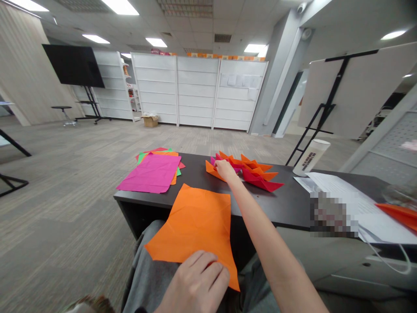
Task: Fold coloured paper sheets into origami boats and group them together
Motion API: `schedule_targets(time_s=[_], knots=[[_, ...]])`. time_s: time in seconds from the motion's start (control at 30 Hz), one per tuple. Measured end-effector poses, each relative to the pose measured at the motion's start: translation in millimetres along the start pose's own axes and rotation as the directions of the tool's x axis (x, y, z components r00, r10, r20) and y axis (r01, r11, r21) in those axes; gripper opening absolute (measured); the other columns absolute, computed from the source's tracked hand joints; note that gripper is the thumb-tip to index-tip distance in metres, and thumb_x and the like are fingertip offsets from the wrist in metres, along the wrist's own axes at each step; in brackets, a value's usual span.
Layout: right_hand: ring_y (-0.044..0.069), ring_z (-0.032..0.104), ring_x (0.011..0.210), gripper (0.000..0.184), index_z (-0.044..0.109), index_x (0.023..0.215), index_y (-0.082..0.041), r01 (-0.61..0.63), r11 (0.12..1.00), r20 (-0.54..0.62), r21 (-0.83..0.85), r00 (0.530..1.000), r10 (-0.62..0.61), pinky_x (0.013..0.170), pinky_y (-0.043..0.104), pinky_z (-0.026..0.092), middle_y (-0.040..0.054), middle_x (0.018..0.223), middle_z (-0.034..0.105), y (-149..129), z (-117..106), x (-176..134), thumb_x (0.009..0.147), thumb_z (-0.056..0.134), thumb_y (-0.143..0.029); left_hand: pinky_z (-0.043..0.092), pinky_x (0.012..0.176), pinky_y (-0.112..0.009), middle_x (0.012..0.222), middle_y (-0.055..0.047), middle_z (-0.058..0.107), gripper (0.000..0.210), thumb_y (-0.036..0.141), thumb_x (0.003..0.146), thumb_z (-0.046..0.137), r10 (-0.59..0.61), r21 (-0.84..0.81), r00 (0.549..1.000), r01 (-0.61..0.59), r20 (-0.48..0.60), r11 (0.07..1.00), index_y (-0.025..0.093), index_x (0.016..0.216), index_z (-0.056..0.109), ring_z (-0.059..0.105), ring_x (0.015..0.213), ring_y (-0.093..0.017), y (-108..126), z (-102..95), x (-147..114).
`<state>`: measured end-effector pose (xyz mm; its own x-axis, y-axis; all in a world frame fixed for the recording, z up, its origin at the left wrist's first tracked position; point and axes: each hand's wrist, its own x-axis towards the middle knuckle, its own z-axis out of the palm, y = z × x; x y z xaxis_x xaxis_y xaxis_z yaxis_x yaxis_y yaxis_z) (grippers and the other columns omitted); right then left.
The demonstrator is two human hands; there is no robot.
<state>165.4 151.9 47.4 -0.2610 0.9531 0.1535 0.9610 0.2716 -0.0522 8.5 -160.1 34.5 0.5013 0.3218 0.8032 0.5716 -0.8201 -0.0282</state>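
Looks like an office: grey streaked carpet [65, 182], blk rect. flat-screen TV [75, 66], tall wht slatted panels [197, 93], bright rect. ceiling lights [121, 6].

No word can be read with certainty; the white cup [311, 157] bears black capitals in two lines, running up its tilted side, too small and blurred to spell out; the papers [374, 215] on the desk [276, 204] carry faint rows of print, none legible; the sheets [239, 81] on the white panels [197, 95] show no readable writing.
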Motion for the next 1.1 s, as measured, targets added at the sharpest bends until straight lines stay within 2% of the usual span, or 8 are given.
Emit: schedule_targets(time_s=[0.47, 0.6, 0.73, 0.8, 0.87, 0.97, 1.03, 1.1], knots=[[0.024, 0.065, 0.106, 0.034, 0.061, 0.124, -0.016, -0.027, 0.998, -0.041, 0.048, 0.999, 0.029, 0.089, 0.044, 0.057, 0.0104, 0.124, 0.063, 1.6, 2.4, 5.4, 0.097, 0.064, -0.035, 0.056, 0.065, -0.024, 0.064, -0.002, 0.064, 0.04, 0.012, 0.104, 0.03, -0.007, -0.001, 1.0, 0.007, 0.005, 1.0, 0.013, 0.084, 0.064, 0.065, 0.065, -0.015, -2.7, -2.0, 1.7], [0.024, 0.065, 0.105, 0.033, 0.061, 0.124, -0.016, -0.014, 0.993, -0.094, 0.118, 0.995, 0.025, 0.089, 0.044, 0.057, 0.01, 0.124, 0.063, 1.4, 1.3, 5.7, 0.097, 0.063, -0.035, 0.055, 0.065, -0.025, 0.064, -0.002, 0.064, 0.041, 0.013, 0.105, 0.03, -0.015, -0.009, 1.0, 0.015, 0.012, 1.0, 0.013, 0.083, 0.064, 0.066, 0.065, -0.015, -2.8, 1.5, -0.1], [0.024, 0.065, 0.107, 0.031, 0.062, 0.122, -0.016, 0.052, 0.974, -0.196, 0.222, 0.98, -0.008, 0.092, 0.046, 0.056, 0.0098, 0.124, 0.064, -0.5, -7.1, -5.4, 0.097, 0.063, -0.034, 0.054, 0.061, -0.026, 0.062, -0.003, 0.064, 0.043, 0.013, 0.105, 0.029, -0.028, -0.011, 0.997, 0.027, -0.069, 1.0, 0.013, 0.08, 0.063, 0.065, 0.063, -0.016, -2.7, 8.2, -3.5], [0.025, 0.063, 0.114, 0.027, 0.061, 0.123, -0.015, 0.114, 0.954, -0.27, 0.278, 0.962, -0.036, 0.098, 0.049, 0.052, 0.0111, 0.127, 0.063, 0.3, -10.4, -25.0, 0.099, 0.058, -0.025, 0.054, 0.06, -0.026, 0.063, -0.003, 0.065, 0.042, 0.014, 0.105, 0.029, -0.027, -0.01, 0.997, 0.027, -0.079, 1.0, 0.013, 0.08, 0.063, 0.065, 0.062, -0.016, -3.9, 8.2, -3.3], [0.024, 0.057, 0.126, 0.037, 0.059, 0.129, -0.014, 0.195, 0.923, -0.342, 0.332, 0.937, -0.075, 0.108, 0.046, 0.045, 0.0154, 0.133, 0.061, 4.4, -8.9, -57.2, 0.098, 0.039, -0.007, 0.055, 0.06, -0.027, 0.065, -0.003, 0.067, 0.042, 0.014, 0.105, 0.029, -0.023, -0.005, 0.999, 0.023, -0.042, 1.0, 0.013, 0.082, 0.064, 0.066, 0.062, -0.016, -6.5, 4.9, -1.6], [0.019, 0.059, 0.127, 0.065, 0.06, 0.129, -0.02, 0.332, 0.854, -0.36, 0.4, 0.914, -0.187, 0.111, 0.04, 0.045, 0.0084, 0.133, 0.065, 16.8, 3.5, -121.0, 0.076, 0.035, 0.008, 0.057, 0.063, -0.027, 0.069, -0.003, 0.07, 0.043, 0.016, 0.106, 0.027, -0.023, 0.005, 1.0, 0.023, 0.009, 1.0, 0.013, 0.087, 0.065, 0.069, 0.066, -0.017, -12.3, -2.6, 0.9], [0.019, 0.06, 0.126, 0.077, 0.063, 0.127, -0.023, 0.393, 0.81, -0.339, 0.436, 0.905, -0.257, 0.111, 0.04, 0.046, 0.0041, 0.131, 0.067, 26.1, 14.3, -162.4, 0.062, 0.035, 0.008, 0.059, 0.067, -0.027, 0.073, -0.004, 0.072, 0.042, 0.016, 0.106, 0.027, -0.031, 0.028, 0.999, 0.031, 0.008, 0.999, 0.012, 0.091, 0.066, 0.072, 0.07, -0.017, -16.8, -6.1, 0.6], [0.021, 0.055, 0.133, 0.085, 0.061, 0.132, -0.024, 0.439, 0.761, -0.314, 0.479, 0.894, -0.318, 0.115, 0.046, 0.042, 0.0046, 0.137, 0.064, 32.4, 22.4, -195.0, 0.057, 0.036, 0.007, 0.06, 0.073, -0.027, 0.08, -0.006, 0.075, 0.038, 0.014, 0.105, 0.03, -0.04, 0.054, 0.999, 0.04, -0.002, 0.998, 0.011, 0.097, 0.067, 0.074, 0.078, -0.018, -21.2, -7.2, -2.0]])
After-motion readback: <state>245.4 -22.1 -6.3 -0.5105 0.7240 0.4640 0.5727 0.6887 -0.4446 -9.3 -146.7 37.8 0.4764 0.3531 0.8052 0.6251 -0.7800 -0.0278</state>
